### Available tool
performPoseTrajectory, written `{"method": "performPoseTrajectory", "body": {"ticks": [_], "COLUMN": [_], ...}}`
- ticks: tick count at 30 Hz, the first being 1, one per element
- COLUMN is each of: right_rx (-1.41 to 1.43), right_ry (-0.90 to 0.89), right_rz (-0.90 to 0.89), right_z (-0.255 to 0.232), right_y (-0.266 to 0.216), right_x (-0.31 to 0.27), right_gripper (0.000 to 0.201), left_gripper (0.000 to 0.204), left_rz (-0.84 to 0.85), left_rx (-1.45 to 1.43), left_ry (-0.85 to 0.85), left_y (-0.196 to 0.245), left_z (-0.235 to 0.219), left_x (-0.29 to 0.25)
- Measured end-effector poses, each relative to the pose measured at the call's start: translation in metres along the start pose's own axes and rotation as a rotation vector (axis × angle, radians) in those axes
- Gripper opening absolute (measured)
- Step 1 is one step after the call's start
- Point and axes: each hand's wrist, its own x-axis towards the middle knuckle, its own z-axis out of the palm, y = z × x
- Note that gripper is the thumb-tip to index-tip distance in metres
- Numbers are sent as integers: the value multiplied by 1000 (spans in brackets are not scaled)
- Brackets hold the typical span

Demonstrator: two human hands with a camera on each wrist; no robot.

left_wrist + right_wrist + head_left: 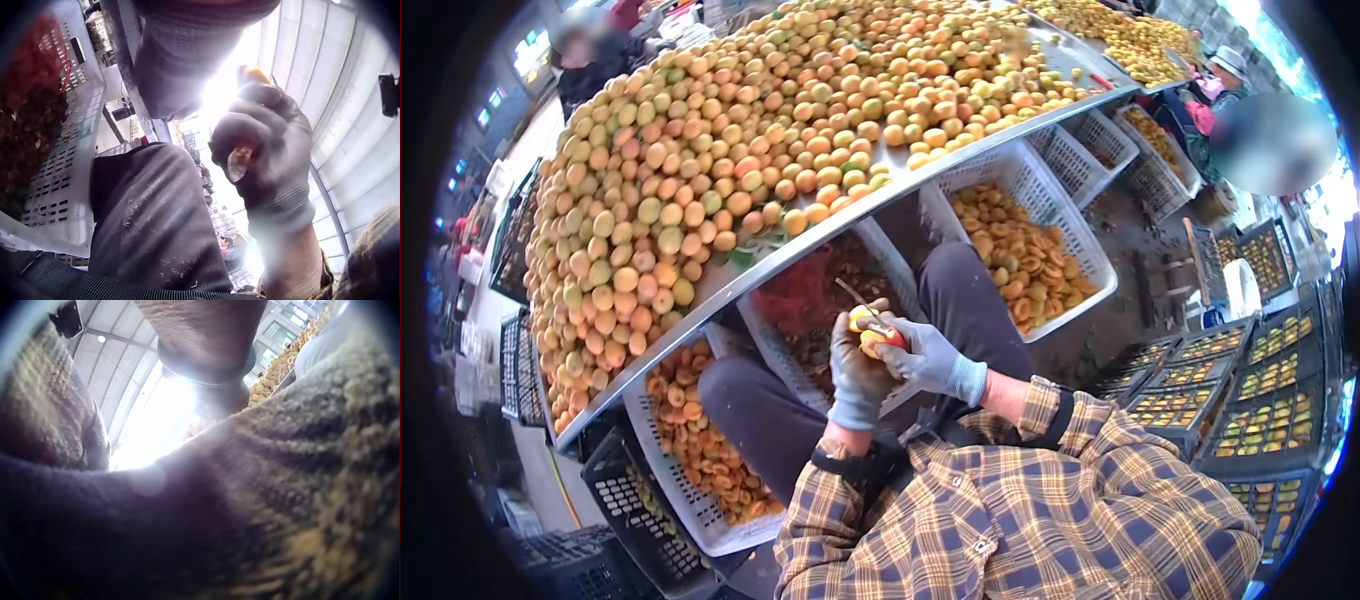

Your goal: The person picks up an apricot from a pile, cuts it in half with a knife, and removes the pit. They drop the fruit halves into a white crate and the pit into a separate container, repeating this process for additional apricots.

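In the head view my gloved left hand (858, 362) holds a cut apricot (866, 346), its yellow flesh showing between the two hands. My right hand (935, 355), in a grey-blue glove, is curled close against it and grips a small thin-bladed knife (855, 293). The blade slants up and left across the fruit, and something red shows by the right fingers. From the left wrist, the right hand (272, 140) appears as a closed fist with an orange piece of fruit (252, 75) above it. The right wrist view is mostly sleeve (250, 506), with the fingers hidden.
A metal-edged table (785, 250) heaped with whole apricots (690, 180) slopes across the front. Below stand white crates of apricot halves, one on the right (1090, 255) and one on the left (715, 545). Between my knees is a crate (890, 245) holding dark bits. Black trays (1260, 400) are stacked right.
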Motion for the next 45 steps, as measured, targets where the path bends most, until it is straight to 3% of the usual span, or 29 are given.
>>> {"method": "performPoseTrajectory", "body": {"ticks": [2,3,5,6,9,11,12,15,16,19,21,22,23,24,27,29,33,35,36,39,41,45], "right_rx": [-315,-228,66,95,159,272,323,208,191,77,-9,-57,-86,-54,53,278,956,724,696,598,572,414], "right_ry": [-3,66,183,193,169,105,124,148,138,185,184,177,143,152,213,278,328,380,288,266,276,332], "right_rz": [-31,-87,-18,37,163,-24,-11,-45,-18,-68,-170,-259,-234,-219,-217,55,91,166,103,-44,-50,-17], "right_z": [-4,-6,-9,-13,-25,-17,-11,-6,-7,-7,-3,-2,-1,3,10,7,-5,4,3,1,-4,-2], "right_y": [8,13,-6,-20,-38,-37,-37,-31,-32,-26,-22,-16,-14,-14,-16,-18,5,-8,-3,-17,-16,-11], "right_x": [0,1,8,10,9,10,11,12,13,12,12,14,14,15,19,22,33,29,28,27,25,22], "right_gripper": [35,34,32,31,25,21,19,19,19,19,18,17,16,16,16,16,17,17,17,16,17,19], "left_gripper": [44,46,46,46,43,41,39,34,36,38,44,44,44,42,38,37,37,37,38,38,39,36], "left_rz": [21,40,-92,-73,-113,-114,-109,-172,-148,-190,-188,-98,-6,163,63,41,36,85,45,-32,-126,-136], "left_rx": [25,-97,-100,-36,-36,-29,-17,-25,47,19,99,215,330,517,397,420,340,389,353,225,63,119], "left_ry": [156,302,7,124,73,114,153,139,16,156,61,66,71,130,392,411,419,369,390,346,70,255], "left_y": [-4,-6,2,-2,-7,-13,-16,-27,-27,-27,-32,-35,-39,-45,-45,-40,-37,-43,-43,-37,-27,-31], "left_z": [10,14,9,13,12,24,28,17,20,39,19,27,35,32,32,36,35,29,25,25,2,35], "left_x": [-2,1,-4,-5,-6,-12,-15,-11,-15,-20,-17,-21,-26,-26,-19,-24,-19,-16,-14,-9,-8,-19]}}
